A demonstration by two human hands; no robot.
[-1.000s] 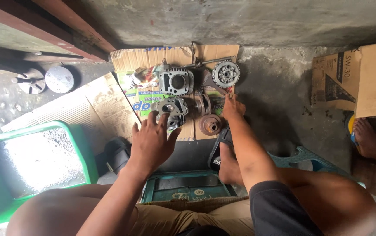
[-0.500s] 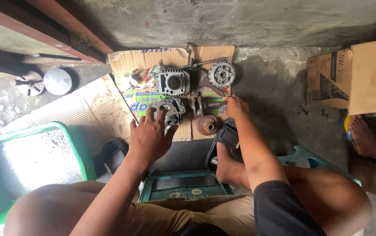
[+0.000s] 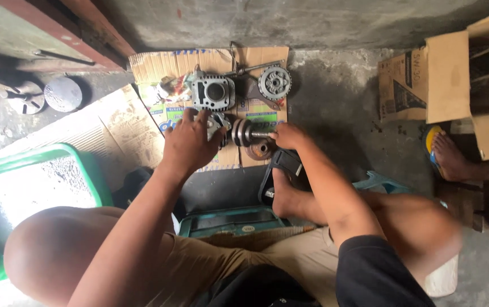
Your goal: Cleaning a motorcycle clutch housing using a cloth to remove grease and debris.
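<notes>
Hands have closed in since earlier frames: right hand (image 3: pixel 288 135) now grips the grey steel crankshaft (image 3: pixel 246 133) on the flattened brown cardboard sheet (image 3: pixel 142 122); left hand (image 3: pixel 190 142), fingers spread, covers a grey metal casting (image 3: pixel 217 122).

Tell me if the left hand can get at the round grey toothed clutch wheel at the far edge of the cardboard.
Probably yes. The left hand rests on a metal part beside the grey finned engine cylinder; the round toothed clutch wheel lies uncovered on the flattened brown cardboard, further right, with nothing stacked over it.

Cylinder block (image 3: pixel 213 91) left of clutch (image 3: pixel 274 83) — on cardboard (image 3: pixel 148 62).
</notes>
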